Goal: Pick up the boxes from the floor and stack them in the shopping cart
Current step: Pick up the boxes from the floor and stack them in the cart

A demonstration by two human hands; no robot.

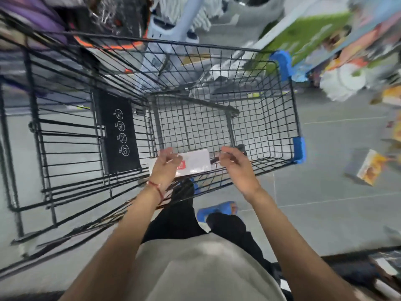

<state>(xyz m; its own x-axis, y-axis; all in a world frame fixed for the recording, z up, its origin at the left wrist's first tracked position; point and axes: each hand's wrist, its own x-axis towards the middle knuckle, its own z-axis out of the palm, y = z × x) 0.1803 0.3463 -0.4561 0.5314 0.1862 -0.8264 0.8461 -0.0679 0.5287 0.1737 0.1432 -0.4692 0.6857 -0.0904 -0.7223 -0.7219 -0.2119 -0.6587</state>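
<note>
Forearms out over the black wire shopping cart [294,105], both reaching in from the near side. Far L inside the basket: black plastic seat flap w/ white pictograms [118,131]. Next, L hand [166,165], fingers loosely curled, nothing pinched that I can see. It hovers right over the flat white cardboard box w/ red label [195,162]; blur hides any contact. That box lies low in the cart by the near wall, long axis running L-R between the two hands. R hand [235,164] is just past its R end, also loosely curled and empty, as far as the blur allows. Now the key bit: the yellow-and-orange printed box [368,168] sits on the grey tiled floor [325,148], outside the cart, well off to the R, long axis approx front-to-back. R hand is clearly nearer, so prob a turn R and a reach down.
</note>
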